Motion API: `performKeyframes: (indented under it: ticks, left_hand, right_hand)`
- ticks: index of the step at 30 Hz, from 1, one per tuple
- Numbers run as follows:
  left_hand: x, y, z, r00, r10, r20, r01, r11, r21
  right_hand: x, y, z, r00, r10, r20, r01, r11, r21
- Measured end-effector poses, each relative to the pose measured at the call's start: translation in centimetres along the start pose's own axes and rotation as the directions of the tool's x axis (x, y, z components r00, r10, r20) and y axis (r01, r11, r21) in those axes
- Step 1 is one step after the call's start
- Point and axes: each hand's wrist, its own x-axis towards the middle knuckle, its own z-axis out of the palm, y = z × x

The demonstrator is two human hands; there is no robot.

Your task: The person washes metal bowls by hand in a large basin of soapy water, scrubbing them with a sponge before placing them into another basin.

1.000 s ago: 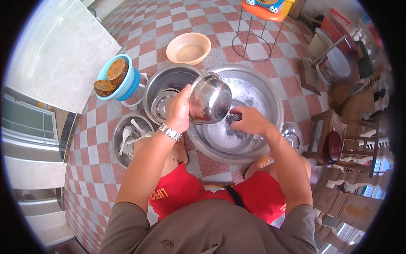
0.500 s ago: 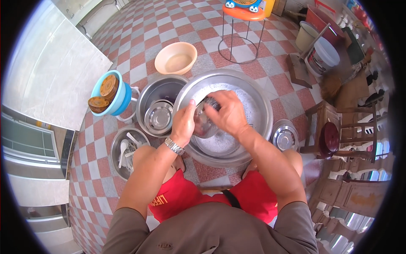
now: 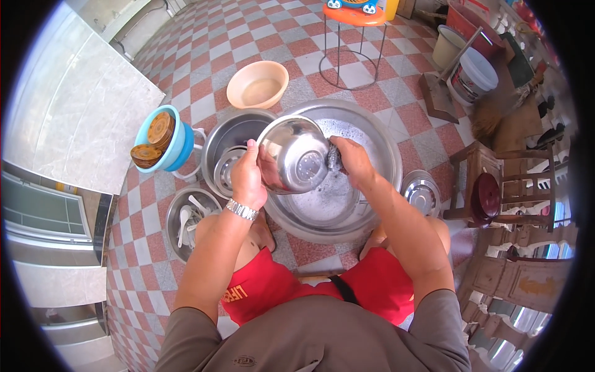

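My left hand (image 3: 249,180) grips the rim of a shiny steel bowl (image 3: 291,155), which is tilted so its outer base faces up and to the right. In my closed right hand (image 3: 352,162) is a dark metal scourer (image 3: 334,156), right by the bowl's base. Both are above a wide metal basin (image 3: 387,149) of soapy water with white suds (image 3: 328,201). Left of it stands a grey metal tub (image 3: 214,139) with steel bowls (image 3: 227,166) in it, partly behind my left hand.
A metal bowl of white spoons (image 3: 186,223) lies at left, below a blue basin (image 3: 180,146) with stacked brown plates (image 3: 160,131). Beyond is a peach basin (image 3: 257,85). Steel lids or bowls (image 3: 423,197) sit at right, near a wooden chair (image 3: 474,158). An orange stool (image 3: 353,15) stands at the back.
The bowl has been lifted and turned, so its outer base now shows instead of its inside. My right hand with the scourer has moved right and slightly down.
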Motion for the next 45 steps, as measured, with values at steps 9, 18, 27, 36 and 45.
performKeyframes:
  ticks: [9,18,27,36,45]
  left_hand:
    - [0.9,0.1,-1.4,0.992,-0.068,0.102,0.092,0.963,-0.252]
    - [-0.4,-0.5,0.3,0.991,-0.137,0.012,0.137,0.976,-0.170]
    - [-0.2,-0.7,0.9,0.995,-0.081,-0.059,0.073,0.991,-0.115]
    - [0.0,-0.8,0.6,0.995,-0.061,-0.084,0.054,0.995,-0.086]
    - [-1.3,-0.9,0.9,0.998,-0.059,-0.014,0.059,0.997,0.040]
  right_hand:
    - [-6.1,2.8,5.3,0.667,-0.743,0.061,0.663,0.554,-0.503]
    - [-3.7,-1.9,5.9,0.521,-0.839,0.157,0.765,0.378,-0.522]
    - [-6.8,0.7,6.7,0.337,-0.863,0.376,0.865,0.125,-0.486]
    - [-2.8,-0.2,3.3,0.596,-0.786,0.165,0.712,0.423,-0.560]
    - [-4.9,-1.8,6.8,0.276,-0.870,0.408,0.882,0.062,-0.466]
